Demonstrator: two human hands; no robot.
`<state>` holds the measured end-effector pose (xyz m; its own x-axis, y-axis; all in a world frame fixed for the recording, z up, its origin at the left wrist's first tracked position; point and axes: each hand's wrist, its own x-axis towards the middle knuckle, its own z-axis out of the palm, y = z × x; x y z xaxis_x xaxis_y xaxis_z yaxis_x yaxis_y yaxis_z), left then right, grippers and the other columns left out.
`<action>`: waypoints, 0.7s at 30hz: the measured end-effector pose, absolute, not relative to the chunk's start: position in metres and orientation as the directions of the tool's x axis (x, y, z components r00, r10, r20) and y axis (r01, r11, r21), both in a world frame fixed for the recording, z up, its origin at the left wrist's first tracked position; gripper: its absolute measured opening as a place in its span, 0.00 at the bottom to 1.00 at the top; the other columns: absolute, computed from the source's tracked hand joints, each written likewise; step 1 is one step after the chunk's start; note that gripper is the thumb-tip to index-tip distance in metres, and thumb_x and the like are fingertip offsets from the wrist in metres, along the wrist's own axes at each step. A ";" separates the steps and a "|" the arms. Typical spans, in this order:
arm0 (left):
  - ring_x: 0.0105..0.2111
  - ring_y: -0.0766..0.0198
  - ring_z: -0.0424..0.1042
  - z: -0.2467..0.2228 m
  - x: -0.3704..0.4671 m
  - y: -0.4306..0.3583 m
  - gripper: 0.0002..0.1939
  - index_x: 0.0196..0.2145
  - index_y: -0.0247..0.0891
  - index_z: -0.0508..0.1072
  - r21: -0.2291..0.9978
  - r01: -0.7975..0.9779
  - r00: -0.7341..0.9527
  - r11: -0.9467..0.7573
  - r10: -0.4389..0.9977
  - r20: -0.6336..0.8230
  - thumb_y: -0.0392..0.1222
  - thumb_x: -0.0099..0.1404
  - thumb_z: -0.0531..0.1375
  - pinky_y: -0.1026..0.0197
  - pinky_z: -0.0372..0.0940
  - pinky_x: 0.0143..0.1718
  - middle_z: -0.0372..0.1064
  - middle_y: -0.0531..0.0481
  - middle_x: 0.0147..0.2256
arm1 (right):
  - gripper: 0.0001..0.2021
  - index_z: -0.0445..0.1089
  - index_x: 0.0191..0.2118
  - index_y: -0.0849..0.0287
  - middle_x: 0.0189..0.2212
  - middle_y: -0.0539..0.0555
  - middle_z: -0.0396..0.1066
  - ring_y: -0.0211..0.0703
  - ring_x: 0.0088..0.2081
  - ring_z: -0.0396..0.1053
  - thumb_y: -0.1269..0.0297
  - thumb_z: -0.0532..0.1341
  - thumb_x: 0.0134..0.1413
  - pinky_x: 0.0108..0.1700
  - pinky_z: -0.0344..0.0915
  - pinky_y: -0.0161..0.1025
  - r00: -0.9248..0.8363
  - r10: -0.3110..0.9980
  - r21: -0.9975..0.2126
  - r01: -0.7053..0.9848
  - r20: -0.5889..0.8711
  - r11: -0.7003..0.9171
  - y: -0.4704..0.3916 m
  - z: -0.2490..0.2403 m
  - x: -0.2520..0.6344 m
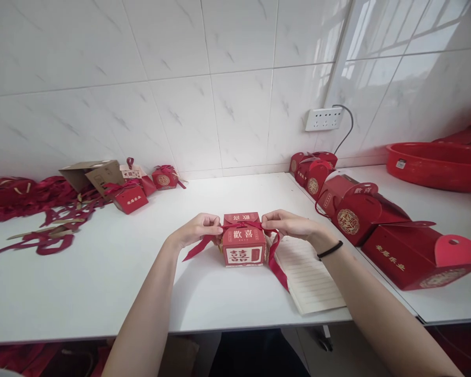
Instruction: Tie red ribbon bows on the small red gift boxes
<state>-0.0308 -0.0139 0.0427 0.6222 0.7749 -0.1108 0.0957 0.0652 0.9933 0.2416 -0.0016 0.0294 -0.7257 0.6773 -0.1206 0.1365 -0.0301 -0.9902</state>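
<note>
A small red and white gift box [243,251] with gold and white characters stands upright on the white table, in front of me. A dark red ribbon [278,269] runs across its top, and its loose ends hang down on both sides. At the box's left top edge, my left hand [200,229] pinches the ribbon between thumb and fingers. My right hand [288,224] pinches the same ribbon at the right top edge. Part of a lined notepad [312,277] lies beside the box, under my right forearm.
Several red boxes [408,254] line the right side, near a red plastic basin [435,165]. Tangled ribbons [55,238], an open cardboard box [105,178] and small tied boxes [130,199] lie at the left. A tiled wall with a power strip [324,120] stands behind.
</note>
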 end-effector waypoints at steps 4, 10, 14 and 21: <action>0.21 0.61 0.67 0.040 -0.032 -0.012 0.19 0.18 0.38 0.62 0.986 0.109 0.620 0.126 0.767 -0.167 0.52 0.54 0.62 0.61 0.61 0.22 0.68 0.45 0.21 | 0.16 0.66 0.28 0.63 0.22 0.48 0.63 0.31 0.22 0.61 0.54 0.64 0.49 0.22 0.58 0.27 -0.727 0.682 -0.997 0.061 -0.080 -0.051 0.000 0.026 0.241; 0.18 0.68 0.60 0.035 -0.030 -0.010 0.23 0.21 0.35 0.68 0.966 0.252 0.597 0.057 0.776 -0.202 0.58 0.59 0.57 0.64 0.55 0.21 0.63 0.50 0.19 | 0.17 0.64 0.27 0.63 0.18 0.46 0.61 0.30 0.20 0.56 0.52 0.64 0.48 0.20 0.52 0.27 -0.740 0.667 -0.996 0.090 -0.086 -0.029 -0.002 0.028 0.241; 0.19 0.73 0.53 0.038 -0.030 -0.010 0.18 0.25 0.34 0.66 0.971 0.238 0.616 0.031 0.768 -0.175 0.52 0.54 0.64 0.67 0.48 0.21 0.58 0.55 0.21 | 0.23 0.59 0.23 0.62 0.16 0.44 0.54 0.28 0.18 0.50 0.47 0.63 0.48 0.20 0.47 0.29 -0.745 0.666 -0.997 0.069 -0.039 0.020 -0.001 0.029 0.239; 0.17 0.76 0.41 0.039 -0.036 -0.007 0.22 0.21 0.34 0.62 0.959 0.274 0.603 0.074 0.764 -0.231 0.55 0.52 0.65 0.66 0.36 0.19 0.47 0.59 0.17 | 0.24 0.58 0.21 0.62 0.17 0.44 0.53 0.29 0.19 0.48 0.46 0.64 0.47 0.21 0.44 0.31 -0.725 0.687 -0.996 0.081 -0.039 0.029 -0.001 0.029 0.239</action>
